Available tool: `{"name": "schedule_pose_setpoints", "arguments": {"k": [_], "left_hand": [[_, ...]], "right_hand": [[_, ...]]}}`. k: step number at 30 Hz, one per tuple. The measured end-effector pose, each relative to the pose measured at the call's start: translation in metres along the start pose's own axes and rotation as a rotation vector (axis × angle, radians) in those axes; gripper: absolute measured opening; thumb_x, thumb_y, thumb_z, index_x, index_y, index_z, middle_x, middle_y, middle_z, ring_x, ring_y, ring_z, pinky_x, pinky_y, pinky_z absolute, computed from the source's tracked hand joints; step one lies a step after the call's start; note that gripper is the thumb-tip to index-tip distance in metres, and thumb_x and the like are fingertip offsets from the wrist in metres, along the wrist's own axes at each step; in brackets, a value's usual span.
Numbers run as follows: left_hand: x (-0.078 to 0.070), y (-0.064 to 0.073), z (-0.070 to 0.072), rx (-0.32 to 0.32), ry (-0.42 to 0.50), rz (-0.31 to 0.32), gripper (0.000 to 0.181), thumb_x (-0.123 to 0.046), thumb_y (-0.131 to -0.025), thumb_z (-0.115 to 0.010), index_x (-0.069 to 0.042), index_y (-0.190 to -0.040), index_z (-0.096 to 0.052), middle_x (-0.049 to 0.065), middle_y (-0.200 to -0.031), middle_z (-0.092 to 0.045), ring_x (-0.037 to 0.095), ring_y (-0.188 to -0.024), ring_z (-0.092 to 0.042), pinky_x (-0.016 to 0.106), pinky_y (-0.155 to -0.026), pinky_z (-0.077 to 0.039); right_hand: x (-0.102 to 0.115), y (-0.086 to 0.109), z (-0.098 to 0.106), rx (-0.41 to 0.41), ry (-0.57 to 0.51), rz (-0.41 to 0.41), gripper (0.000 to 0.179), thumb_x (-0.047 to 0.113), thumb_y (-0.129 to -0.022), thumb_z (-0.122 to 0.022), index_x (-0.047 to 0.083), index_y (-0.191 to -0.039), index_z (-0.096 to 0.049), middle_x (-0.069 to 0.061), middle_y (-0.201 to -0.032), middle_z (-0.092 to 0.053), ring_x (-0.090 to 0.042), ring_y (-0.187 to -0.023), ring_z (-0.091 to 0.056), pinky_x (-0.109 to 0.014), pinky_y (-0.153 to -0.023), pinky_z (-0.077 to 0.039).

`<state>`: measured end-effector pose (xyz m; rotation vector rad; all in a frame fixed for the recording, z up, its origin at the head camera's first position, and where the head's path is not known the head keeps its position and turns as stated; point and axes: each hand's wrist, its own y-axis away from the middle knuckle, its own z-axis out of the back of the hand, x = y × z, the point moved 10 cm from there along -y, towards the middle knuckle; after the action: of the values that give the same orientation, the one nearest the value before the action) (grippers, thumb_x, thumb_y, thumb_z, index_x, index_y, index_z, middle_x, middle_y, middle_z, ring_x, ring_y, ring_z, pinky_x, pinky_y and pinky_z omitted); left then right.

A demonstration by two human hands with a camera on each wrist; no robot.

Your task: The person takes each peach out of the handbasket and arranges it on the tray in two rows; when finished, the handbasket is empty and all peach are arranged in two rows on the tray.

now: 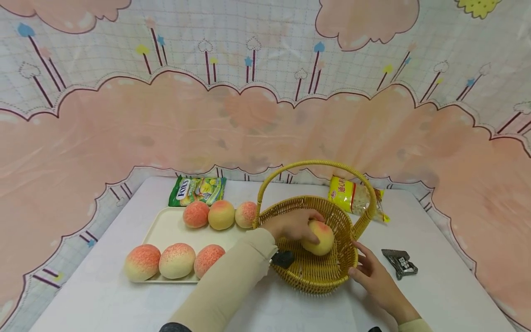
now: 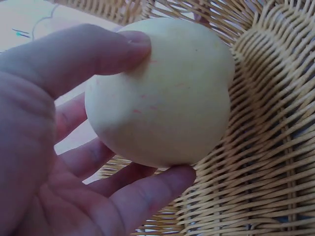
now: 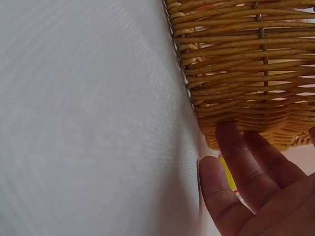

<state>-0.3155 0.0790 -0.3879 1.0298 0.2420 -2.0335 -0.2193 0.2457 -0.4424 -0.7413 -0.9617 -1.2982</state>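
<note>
A yellow peach with a red blush (image 1: 320,240) is inside the wicker basket (image 1: 313,283), in the grip of my left hand (image 1: 292,224). The left wrist view shows the thumb on one side of the pale peach (image 2: 167,98) and curled fingers on the other, with woven basket wall close by. Whether the peach touches the basket floor cannot be told. At the basket's right side, my right hand (image 1: 375,279) touches the outer wall; in the right wrist view its fairly straight fingers (image 3: 246,167) rest against the weave (image 3: 231,73).
Left of the basket, a cream tray (image 1: 172,227) bears several peaches in a back row and a front row. Behind it lies a green FOX'S candy bag (image 1: 199,191). A yellow food packet (image 1: 342,191) lies behind the basket, and a small dark packet (image 1: 400,263) to its right. The basket's tall handle (image 1: 311,163) arches over it.
</note>
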Motion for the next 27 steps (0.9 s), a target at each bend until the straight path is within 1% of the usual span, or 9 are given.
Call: {"name": "schedule_pose_setpoints", "arguments": {"k": [5,10,14,20,24,27], "left_hand": [[-0.005,0.010,0.002,0.008,-0.022,-0.024,0.054,-0.021,-0.083,-0.081,-0.020,-0.132,-0.060,-0.003,-0.124,-0.060,0.011,-0.104,-0.057,0.030,-0.088,-0.048],[-0.012,0.026,0.005,0.009,-0.042,-0.069,0.054,-0.020,-0.082,-0.082,-0.020,-0.132,-0.059,-0.004,-0.125,-0.060,0.010,-0.106,-0.056,0.028,-0.088,-0.047],[-0.018,0.042,0.009,0.015,-0.053,-0.101,0.054,-0.020,-0.081,-0.082,-0.021,-0.131,-0.060,-0.006,-0.124,-0.059,0.009,-0.105,-0.055,0.027,-0.087,-0.047],[-0.021,0.065,0.019,0.027,-0.089,-0.134,0.055,-0.024,-0.081,-0.081,-0.024,-0.131,-0.058,-0.009,-0.123,-0.058,0.009,-0.106,-0.054,0.028,-0.088,-0.047],[-0.023,0.083,0.027,0.025,-0.076,-0.157,0.054,-0.023,-0.080,-0.081,-0.024,-0.130,-0.058,-0.009,-0.123,-0.057,0.010,-0.108,-0.053,0.028,-0.089,-0.047],[-0.023,0.099,0.034,0.022,-0.065,-0.160,0.054,-0.022,-0.080,-0.081,-0.025,-0.130,-0.058,-0.010,-0.125,-0.057,0.010,-0.112,-0.053,0.029,-0.092,-0.046]], "right_hand": [[-0.001,-0.001,0.001,-0.011,0.010,0.009,0.068,0.019,-0.101,-0.061,0.010,-0.157,-0.023,-0.040,-0.147,-0.034,-0.043,-0.121,-0.056,-0.043,-0.090,-0.053],[-0.001,-0.003,0.001,-0.023,0.018,0.005,0.068,0.020,-0.101,-0.062,0.011,-0.157,-0.025,-0.039,-0.147,-0.034,-0.045,-0.121,-0.055,-0.046,-0.091,-0.053],[0.000,-0.001,0.001,-0.021,0.014,0.012,0.068,0.019,-0.101,-0.063,0.010,-0.156,-0.025,-0.040,-0.147,-0.033,-0.046,-0.121,-0.055,-0.045,-0.091,-0.053],[-0.001,-0.001,0.000,-0.022,0.011,0.010,0.068,0.019,-0.101,-0.063,0.010,-0.157,-0.025,-0.040,-0.147,-0.034,-0.044,-0.121,-0.056,-0.040,-0.089,-0.054],[-0.001,-0.001,0.000,-0.021,0.001,0.008,0.069,0.019,-0.101,-0.062,0.010,-0.157,-0.024,-0.039,-0.149,-0.032,-0.045,-0.121,-0.055,-0.039,-0.088,-0.054],[-0.001,-0.001,0.000,-0.015,-0.008,0.007,0.069,0.018,-0.101,-0.062,0.009,-0.157,-0.023,-0.039,-0.150,-0.031,-0.045,-0.122,-0.055,-0.039,-0.088,-0.054]]}}
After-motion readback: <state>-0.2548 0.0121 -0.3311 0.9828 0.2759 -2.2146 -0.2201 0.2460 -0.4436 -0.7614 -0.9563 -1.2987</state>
